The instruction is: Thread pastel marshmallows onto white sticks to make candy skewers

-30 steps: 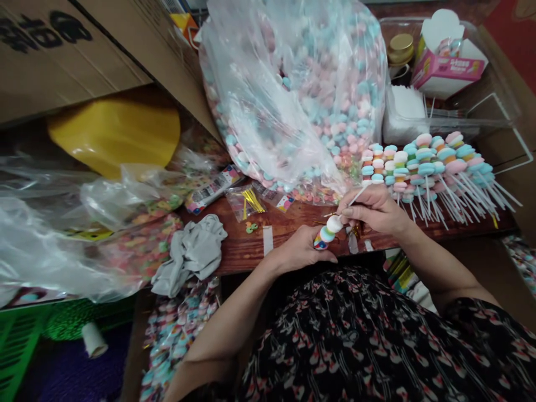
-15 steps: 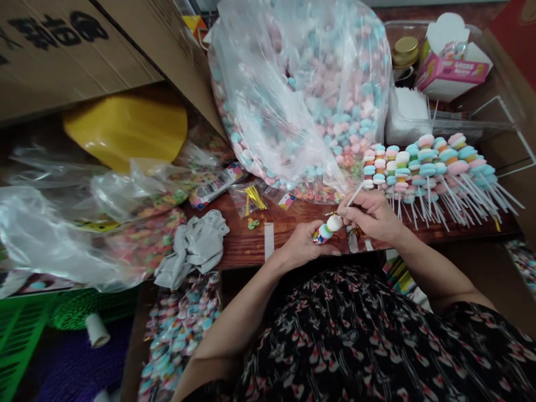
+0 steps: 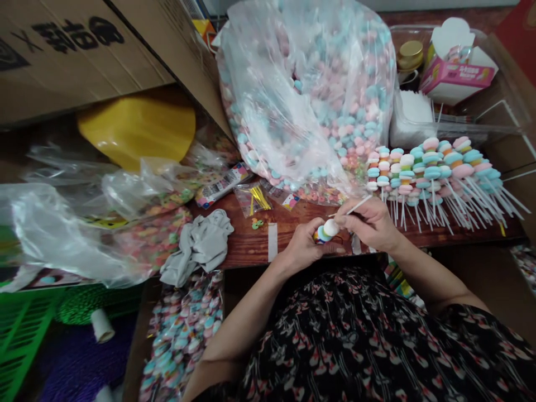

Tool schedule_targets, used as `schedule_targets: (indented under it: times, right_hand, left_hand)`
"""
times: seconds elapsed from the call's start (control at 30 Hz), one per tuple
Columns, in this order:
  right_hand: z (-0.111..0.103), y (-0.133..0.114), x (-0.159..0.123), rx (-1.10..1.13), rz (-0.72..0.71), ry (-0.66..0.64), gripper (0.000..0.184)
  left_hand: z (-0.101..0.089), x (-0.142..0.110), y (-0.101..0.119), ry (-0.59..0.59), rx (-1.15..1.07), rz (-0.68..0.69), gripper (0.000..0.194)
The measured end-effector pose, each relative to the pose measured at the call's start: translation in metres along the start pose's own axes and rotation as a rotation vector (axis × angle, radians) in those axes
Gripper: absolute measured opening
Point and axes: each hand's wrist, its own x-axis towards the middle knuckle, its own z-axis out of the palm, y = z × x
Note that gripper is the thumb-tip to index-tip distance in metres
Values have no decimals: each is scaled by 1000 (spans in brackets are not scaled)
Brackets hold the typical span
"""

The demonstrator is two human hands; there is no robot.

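Two hands (image 3: pixel 304 244) curl; left round candy (image 3: pixel 331 227); right (image 3: pixel 371 224) apparently pinching stick (image 3: pixel 359 204).

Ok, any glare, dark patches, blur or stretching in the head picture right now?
Head view: pale glare on the big plastic bag and the clear bag at picture left; head view, below the table: deep shadow; head view, centre: the candy between the left hand and right hand is soft in fine detail; head view, borders: shapes seem stretched.
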Motion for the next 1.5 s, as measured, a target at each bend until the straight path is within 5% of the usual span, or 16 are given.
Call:
schedule_targets:
  times: [0.17, 0.37, 0.47, 0.7, 0.87, 1.0, 1.1, 1.2, 1.37, 1.5]
  right_hand:
    - [6, 12, 1, 79, 7, -138, 13]
    - [4, 11, 0, -294, 11, 156, 13]
    - [2, 10, -2, -352, -14, 191, 12]
    - [-6, 16, -15, 19, -135, -30, 8]
    - [-10, 21, -25, 131, -166, -128, 12]
    - [-12, 23, -28, 63, -108, -39, 13]
    - [-10, 22, -30, 29, -30, 81, 13]
    - [-4, 20, -32, 52, 5, 115, 13]
    - [4, 17, -30, 106, -139, -29, 12]
    - [1, 20, -22, 46, -144, -20, 11]
  left_hand:
    - [0, -2, -7, -55, -154, -58, 47]
    - [-5, -3, -11, 88, -54, -61, 43]
    - [-9, -2, -17, 110, -29, 5, 48]
    - [-26, 1, -13, -11, 134, 35, 50]
    - [-22, -2, -11, -171, 67, -128, 36]
    - [-11, -8, -14, 41, 24, -98, 40]
    - [-7, -11, -11, 233, 175, -11, 36]
    - [-4, -11, -8, 304, 298, 55, 30]
    - [-3, -10, -10, 192, 238, 15, 28]
    - [-3, -10, -10, -24, 185, -49, 35]
